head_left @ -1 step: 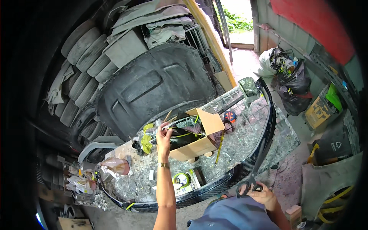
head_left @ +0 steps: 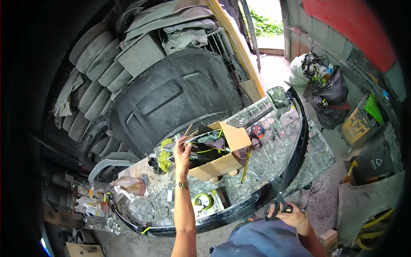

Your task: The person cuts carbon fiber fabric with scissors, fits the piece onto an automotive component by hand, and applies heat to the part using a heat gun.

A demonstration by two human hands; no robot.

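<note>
My left hand (head_left: 182, 156) reaches to an open cardboard box (head_left: 215, 167), fingers pinched at the near left of its contents; what they grip is unclear. The box holds dark patterned sheets (head_left: 207, 141) with yellow edging. A yellow-green crumpled item (head_left: 165, 156) lies left of my hand. My right hand (head_left: 295, 218) grips black-handled scissors (head_left: 278, 207) low at the right, near the long curved black carbon-patterned part (head_left: 265, 195) along the workbench (head_left: 274, 145). A yellow tape measure strip (head_left: 245, 165) lies beside the box. A green tape roll (head_left: 201, 201) sits nearer me.
A black hood panel (head_left: 167, 98) leans behind the bench, beside stacked tyres (head_left: 92, 103). Garbage bags (head_left: 325, 103) and a carton (head_left: 358, 124) stand right. A doorway (head_left: 267, 23) is at the back. A pink container (head_left: 132, 186) sits on the bench's left end.
</note>
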